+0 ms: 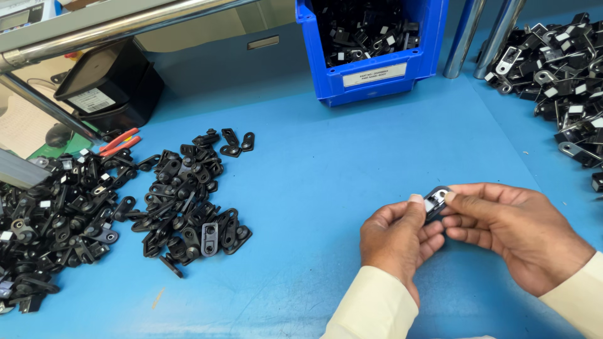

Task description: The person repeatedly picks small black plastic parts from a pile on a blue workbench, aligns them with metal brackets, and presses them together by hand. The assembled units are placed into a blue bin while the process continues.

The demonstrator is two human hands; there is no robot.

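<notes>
Both hands meet over the blue table (pixel 352 163) at the lower right. A small black plastic part (pixel 434 199) with a white patch and a metal ring is pinched between them. My left hand (pixel 397 240) grips it from the left with thumb and fingers. My right hand (pixel 512 233) holds it from the right, thumb on top. Cream sleeves cover both wrists.
A heap of flat black links (pixel 188 207) lies centre left, with a larger pile of assembled parts (pixel 50 220) at the far left. A blue bin (pixel 370 44) of parts stands at the back. Another pile (pixel 565 69) fills the right corner. Red-handled pliers (pixel 119 143) lie left.
</notes>
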